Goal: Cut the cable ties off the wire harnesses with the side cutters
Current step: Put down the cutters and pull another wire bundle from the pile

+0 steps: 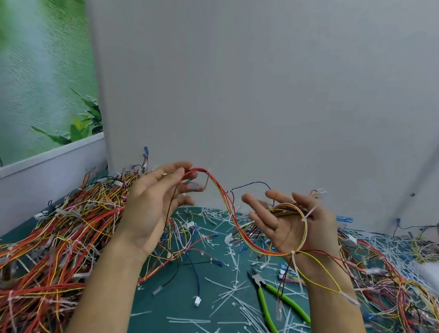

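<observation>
Both hands are raised: my left hand pinches one wire harness at its fingertips, while my right hand lies relaxed, the loop across its palm. One pair of side cutters lies on the green mat between two harness piles, amid uncounted cut ties; grey wall behind
</observation>
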### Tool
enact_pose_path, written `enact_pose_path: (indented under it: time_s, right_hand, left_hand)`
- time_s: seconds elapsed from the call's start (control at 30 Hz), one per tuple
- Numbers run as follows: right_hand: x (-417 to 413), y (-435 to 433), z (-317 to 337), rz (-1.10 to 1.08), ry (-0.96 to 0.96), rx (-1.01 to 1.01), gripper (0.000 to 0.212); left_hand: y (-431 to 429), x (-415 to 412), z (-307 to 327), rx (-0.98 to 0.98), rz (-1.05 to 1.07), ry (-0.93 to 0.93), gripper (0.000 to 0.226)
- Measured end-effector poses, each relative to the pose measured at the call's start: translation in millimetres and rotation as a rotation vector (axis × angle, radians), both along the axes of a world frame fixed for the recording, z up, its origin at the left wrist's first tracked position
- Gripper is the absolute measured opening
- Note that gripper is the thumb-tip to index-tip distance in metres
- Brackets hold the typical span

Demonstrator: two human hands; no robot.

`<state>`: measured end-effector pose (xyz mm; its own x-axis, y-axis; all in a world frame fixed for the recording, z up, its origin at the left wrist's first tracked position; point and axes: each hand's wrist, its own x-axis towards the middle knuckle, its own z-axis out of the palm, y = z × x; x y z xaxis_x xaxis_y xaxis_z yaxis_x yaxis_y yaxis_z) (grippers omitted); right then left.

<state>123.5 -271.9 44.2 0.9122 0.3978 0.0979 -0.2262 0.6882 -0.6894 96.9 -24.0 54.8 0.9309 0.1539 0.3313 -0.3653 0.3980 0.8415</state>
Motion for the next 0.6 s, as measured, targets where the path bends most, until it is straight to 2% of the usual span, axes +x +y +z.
enact_pose_path:
  time_s: [0.13,0.27,0.47,0.6]
  right_hand:
    - [-2.1,4.4,-1.9,-0.096,-0.078,-0.269,0.042]
    - [-9.3,11.3,-4.6,-0.030,-0.142,-0.440,0.046]
    - [-7.9,19.8,-10.8,0.134,-0.072,-0.427,0.045]
    - [-3.2,23.8,-15.3,0.354,-0.079,-0.273,0.054]
  left_hand:
    - [-5.5,-2.6,2.2,-0.072,-0.058,-0.033,0.026]
    - [-15.6,-1.9,2.7,-0.146,-0.116,-0.062,0.027]
    - [-24.4,-1.9,-1.1,-0.289,-0.240,-0.032,0.027]
    - [-26.8,-2.1,-2.5,-0.272,-0.272,-0.084,0.028]
